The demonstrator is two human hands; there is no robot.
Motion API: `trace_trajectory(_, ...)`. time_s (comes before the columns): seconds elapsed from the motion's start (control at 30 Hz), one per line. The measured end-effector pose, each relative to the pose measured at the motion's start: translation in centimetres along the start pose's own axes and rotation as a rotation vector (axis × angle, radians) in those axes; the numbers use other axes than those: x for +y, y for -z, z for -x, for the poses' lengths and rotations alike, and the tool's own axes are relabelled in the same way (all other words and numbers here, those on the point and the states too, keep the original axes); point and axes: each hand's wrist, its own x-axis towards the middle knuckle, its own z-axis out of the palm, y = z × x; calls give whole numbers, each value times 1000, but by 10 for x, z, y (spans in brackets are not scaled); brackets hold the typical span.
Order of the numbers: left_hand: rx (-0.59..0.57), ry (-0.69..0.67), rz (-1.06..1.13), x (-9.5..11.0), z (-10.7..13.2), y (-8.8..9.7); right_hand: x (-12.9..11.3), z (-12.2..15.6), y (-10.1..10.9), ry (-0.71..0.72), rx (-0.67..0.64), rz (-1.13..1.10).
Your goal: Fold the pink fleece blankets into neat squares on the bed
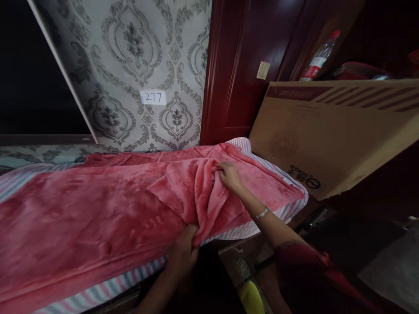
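A pink plush blanket (pixel 98 209) lies spread along a long surface, its right part bunched into folds. At the near edge of those folds my left hand (pixel 183 249) is closed on the blanket. My right hand (pixel 230 176) pinches the far end of the same gathered fold. Between the two hands the cloth rises in thick ridges, and a pointed corner flops to the left. Beneath the blanket shows a striped cloth (pixel 126 281) in white, pink and grey-blue.
Behind stands a patterned wall with a paper label (pixel 153 97) reading 277. A dark screen (pixel 36 78) is at left. A large cardboard box (pixel 314 131) borders the right end, with a red-capped bottle (pixel 319 59) behind it. Something yellow (pixel 251 296) is below.
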Motion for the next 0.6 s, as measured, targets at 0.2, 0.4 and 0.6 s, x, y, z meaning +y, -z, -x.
trace_trajectory(0.2,-47,-9,12,-16,10,-5,-1,-39,-25,-54,-159,212)
trace_trajectory(0.4,95,-19,12,-34,23,-10,39,-82,29,-307,78,122)
trace_trajectory(0.6,75,13,97,-28,10,-5,85,-97,69,-437,337,-364)
